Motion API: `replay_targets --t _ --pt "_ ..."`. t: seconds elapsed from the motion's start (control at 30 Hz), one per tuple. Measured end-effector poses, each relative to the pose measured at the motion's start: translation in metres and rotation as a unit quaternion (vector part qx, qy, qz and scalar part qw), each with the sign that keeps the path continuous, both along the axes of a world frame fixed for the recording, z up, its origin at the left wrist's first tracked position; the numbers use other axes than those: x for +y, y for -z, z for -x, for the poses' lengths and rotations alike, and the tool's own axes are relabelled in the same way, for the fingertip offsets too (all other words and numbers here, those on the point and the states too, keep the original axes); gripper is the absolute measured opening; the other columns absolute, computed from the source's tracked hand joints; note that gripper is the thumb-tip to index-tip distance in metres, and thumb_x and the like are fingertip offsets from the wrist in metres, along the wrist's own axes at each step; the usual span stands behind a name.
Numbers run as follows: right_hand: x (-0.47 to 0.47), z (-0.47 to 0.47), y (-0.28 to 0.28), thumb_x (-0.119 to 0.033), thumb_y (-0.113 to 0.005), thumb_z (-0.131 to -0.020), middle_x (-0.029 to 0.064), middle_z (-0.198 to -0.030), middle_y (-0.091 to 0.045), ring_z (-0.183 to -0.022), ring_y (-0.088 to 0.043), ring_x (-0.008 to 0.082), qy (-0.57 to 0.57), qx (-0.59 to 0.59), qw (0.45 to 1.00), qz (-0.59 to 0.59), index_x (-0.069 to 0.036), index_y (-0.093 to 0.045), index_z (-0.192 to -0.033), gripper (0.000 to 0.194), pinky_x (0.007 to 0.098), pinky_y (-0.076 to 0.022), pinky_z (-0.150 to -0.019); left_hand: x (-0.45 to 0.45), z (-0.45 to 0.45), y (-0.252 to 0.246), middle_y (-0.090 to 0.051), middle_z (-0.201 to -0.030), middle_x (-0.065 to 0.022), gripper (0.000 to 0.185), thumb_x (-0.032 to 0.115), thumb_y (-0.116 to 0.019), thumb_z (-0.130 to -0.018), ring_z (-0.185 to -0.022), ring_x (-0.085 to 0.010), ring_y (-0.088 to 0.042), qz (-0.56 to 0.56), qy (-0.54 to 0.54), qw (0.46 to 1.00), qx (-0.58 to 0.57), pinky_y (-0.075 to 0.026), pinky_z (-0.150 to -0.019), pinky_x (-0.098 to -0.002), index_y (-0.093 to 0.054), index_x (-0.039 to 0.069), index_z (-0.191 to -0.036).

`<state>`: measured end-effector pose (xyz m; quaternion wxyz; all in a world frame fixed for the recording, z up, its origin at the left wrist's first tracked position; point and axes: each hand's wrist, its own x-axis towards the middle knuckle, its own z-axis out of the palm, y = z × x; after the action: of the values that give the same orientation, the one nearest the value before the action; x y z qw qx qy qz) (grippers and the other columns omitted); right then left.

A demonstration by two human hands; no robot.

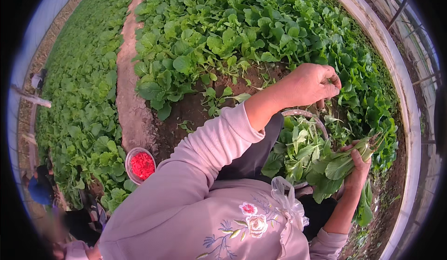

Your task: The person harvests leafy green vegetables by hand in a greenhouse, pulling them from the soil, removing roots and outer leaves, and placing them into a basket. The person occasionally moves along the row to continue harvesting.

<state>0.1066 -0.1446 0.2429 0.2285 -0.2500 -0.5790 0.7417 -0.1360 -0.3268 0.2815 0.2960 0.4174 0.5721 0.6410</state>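
My left hand [316, 87] hangs above the leafy greens with bent fingers, the thumb apart below them, and nothing visible in it. At the right, my right hand [356, 165] grips a bunch of leafy greens [338, 169], its pale stems and thin roots pointing up to the right, its leaves hanging to the left. Beneath and left of that bunch, cut or pulled greens [300, 148] fill a basket with a curved rim or handle [309, 115], partly hidden by the leaves. A clear plastic bag [288, 199] hangs at the front of my pink embroidered top.
Dense rows of greens [230, 26] grow ahead, with bare soil [185, 113] at their near edge. A dirt path [131, 85] runs at left. Beside it stands a clear tub of red strips [141, 165]. Another person's sleeve [75, 251] shows at lower left. A pale curved border [407, 95] lies right.
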Motion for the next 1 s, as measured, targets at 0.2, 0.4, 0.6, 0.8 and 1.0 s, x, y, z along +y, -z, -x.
replay_targets --t 0.2,0.4,0.6,0.8,1.0 --pt "0.008 0.011 0.023 -0.010 -0.072 -0.082 0.0093 -0.089 -0.063 -0.081 -0.061 0.0209 -0.014 -0.052 0.998 -0.043 0.000 -0.057 -0.113 0.037 0.0344 -0.0522 -0.076 -0.153 0.062 0.170 -0.070 -0.086 -0.0134 0.030 0.028 -0.060 -0.086 -0.077 -0.0233 -0.069 0.383 -0.233 0.886 0.116 -0.052 -0.072 -0.0361 -0.068 0.005 -0.102" --pt "0.025 0.016 0.043 -0.005 -0.068 -0.083 0.0093 -0.089 -0.063 -0.082 -0.063 0.0214 0.032 -0.132 0.991 -0.019 -0.002 -0.056 -0.116 0.035 0.0364 -0.0554 -0.075 -0.261 0.068 0.327 -0.066 -0.093 -0.0193 0.020 0.018 -0.059 -0.081 -0.092 -0.0368 -0.064 0.555 -0.240 0.747 0.277 -0.052 -0.077 -0.0477 -0.063 0.002 -0.091" --pt "0.036 0.030 0.056 -0.005 -0.065 -0.085 0.0094 -0.090 -0.064 -0.081 -0.063 0.0209 0.038 -0.180 0.983 -0.016 -0.002 -0.057 -0.116 0.032 0.0352 -0.0552 -0.075 -0.297 0.115 0.357 -0.062 -0.098 -0.0197 0.012 0.010 -0.055 -0.082 -0.097 -0.0373 -0.062 0.559 -0.165 0.705 0.404 -0.053 -0.077 -0.0477 -0.059 0.002 -0.090" --pt "0.041 0.038 0.061 -0.004 -0.064 -0.085 0.0098 -0.089 -0.064 -0.081 -0.064 0.0214 0.048 -0.219 0.974 -0.009 -0.001 -0.056 -0.116 0.033 0.0350 -0.0555 -0.077 -0.330 0.160 0.397 -0.065 -0.104 -0.0145 0.023 0.012 -0.055 -0.084 -0.104 -0.0308 -0.058 0.694 -0.151 0.555 0.433 -0.049 -0.084 -0.0415 -0.067 0.000 -0.099" --pt "0.043 0.039 0.062 -0.008 -0.068 -0.087 0.0085 -0.091 -0.063 -0.082 -0.063 0.0215 0.033 -0.239 0.970 0.005 -0.001 -0.056 -0.116 0.033 0.0361 -0.0561 -0.078 -0.316 0.168 0.393 -0.069 -0.105 -0.0069 0.031 0.024 -0.056 -0.086 -0.104 -0.0287 -0.052 0.795 0.046 0.310 0.519 -0.040 -0.082 -0.0411 -0.075 0.007 -0.104"
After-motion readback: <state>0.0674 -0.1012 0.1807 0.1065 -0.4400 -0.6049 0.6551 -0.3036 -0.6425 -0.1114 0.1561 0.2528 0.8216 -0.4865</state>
